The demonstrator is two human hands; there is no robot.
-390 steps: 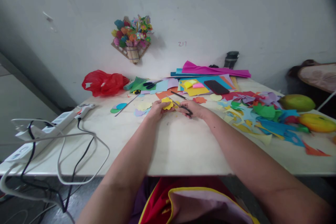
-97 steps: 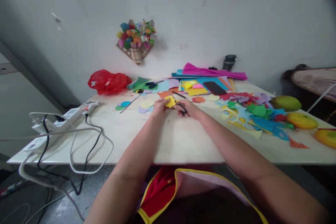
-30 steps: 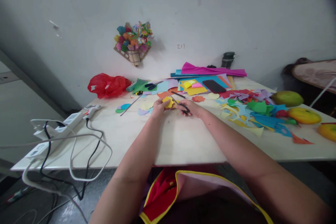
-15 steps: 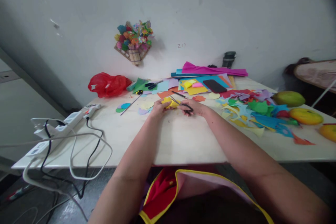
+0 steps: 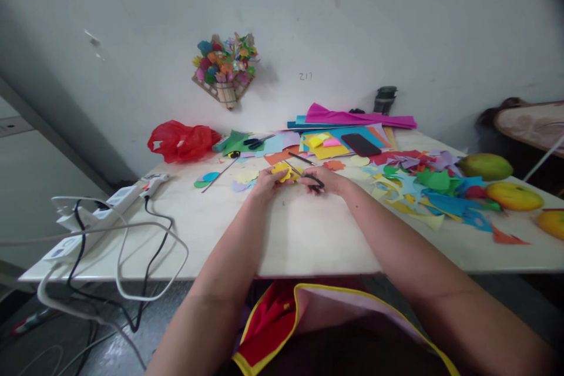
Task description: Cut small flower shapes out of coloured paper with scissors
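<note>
Over the middle of the table, my left hand (image 5: 267, 183) is closed on a yellow paper flower (image 5: 282, 171) with a scalloped edge. My right hand (image 5: 324, 180) grips black-handled scissors (image 5: 314, 183), whose blades point left at the flower's edge. My fingers hide part of the flower. Just beyond the hands lie a dark pen (image 5: 302, 158) and an orange paper flower (image 5: 333, 165). A pale yellow flower cutout (image 5: 247, 175) rests left of my left hand.
Colourful paper scraps (image 5: 423, 188) and several mangoes (image 5: 514, 195) cover the right side. A phone (image 5: 361, 144) lies on paper sheets at the back. A red plastic bag (image 5: 183, 141) sits back left; a power strip (image 5: 99, 217) with trailing cables runs along the left edge.
The yellow paper in my left hand now shows a fuller scalloped outline, and a small piece sits near the scissor blades. Both hands stay in nearly the same place.
</note>
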